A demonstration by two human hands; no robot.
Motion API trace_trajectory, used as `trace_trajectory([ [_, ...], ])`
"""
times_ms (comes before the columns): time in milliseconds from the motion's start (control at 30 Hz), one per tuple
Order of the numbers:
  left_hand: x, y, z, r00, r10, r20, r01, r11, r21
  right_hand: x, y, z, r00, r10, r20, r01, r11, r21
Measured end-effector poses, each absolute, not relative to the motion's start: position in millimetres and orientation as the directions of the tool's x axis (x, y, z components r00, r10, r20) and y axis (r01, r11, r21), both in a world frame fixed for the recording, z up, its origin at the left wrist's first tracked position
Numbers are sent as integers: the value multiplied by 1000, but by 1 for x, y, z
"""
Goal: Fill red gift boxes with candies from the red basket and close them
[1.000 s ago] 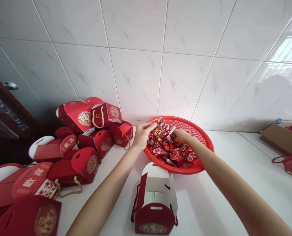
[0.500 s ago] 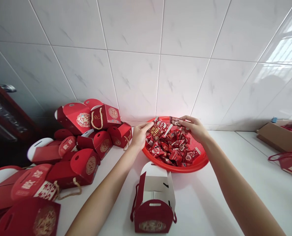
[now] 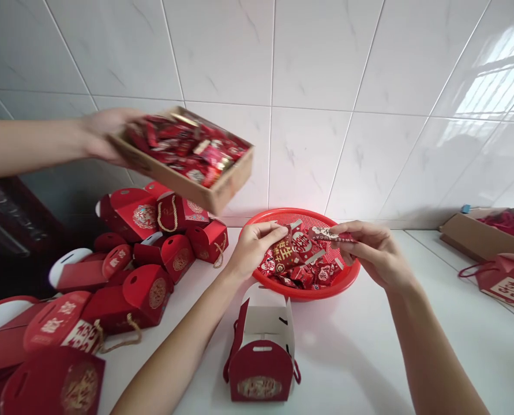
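Over the red plastic basket point(image 3: 347, 280), my left hand point(image 3: 259, 245) pinches red candy packets point(image 3: 297, 246), one with gold lettering. My right hand point(image 3: 371, 249) is closed on a dark red candy wrapper point(image 3: 329, 234) with pale lettering, close beside those packets. More red wrapped candies point(image 3: 302, 276) lie in the basket beneath both hands. In front of the basket stands a dark red gift box point(image 3: 262, 369) with its top open, its white inside showing and red cord handles at its sides.
Another person's hand point(image 3: 109, 135) holds a cardboard tray point(image 3: 235, 183) of red candies over the left side. Red gift boxes point(image 3: 135, 297) crowd the left. At right are a cardboard box point(image 3: 468, 236) and a red box point(image 3: 507, 285).
Another person's arm and the candy tray have come in from the left. My hands have drawn back from the basket with their packets, the right one moving further right.
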State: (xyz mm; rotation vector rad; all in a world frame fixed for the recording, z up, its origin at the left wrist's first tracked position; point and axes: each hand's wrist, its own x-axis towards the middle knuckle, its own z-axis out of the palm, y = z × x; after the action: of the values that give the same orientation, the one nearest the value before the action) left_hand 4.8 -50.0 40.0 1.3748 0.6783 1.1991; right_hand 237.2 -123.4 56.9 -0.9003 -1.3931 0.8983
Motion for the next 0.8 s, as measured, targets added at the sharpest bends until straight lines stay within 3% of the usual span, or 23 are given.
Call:
trace_trajectory([
  [133,5,-69,51,389,877,282,-137,-247,959,242,-139,57,-130,890,437,12,442,-897],
  [333,-12,-88,70,441,812,383,136,-482,866,226,-150,60,-79,910,406,115,413,-903],
  [533,-44,-104,90,462,805,373,255,-523,813,202,-161,66,-272,898,345,98,383,-919],
  [667,-53,-106,92,470,804,365,319,-540,779,191,-167,63,-481,842,244,245,397,-884],
  [800,-42,-106,86,504,758,414,373,-623,687,179,-172,58,-527,826,200,460,475,-750],
])
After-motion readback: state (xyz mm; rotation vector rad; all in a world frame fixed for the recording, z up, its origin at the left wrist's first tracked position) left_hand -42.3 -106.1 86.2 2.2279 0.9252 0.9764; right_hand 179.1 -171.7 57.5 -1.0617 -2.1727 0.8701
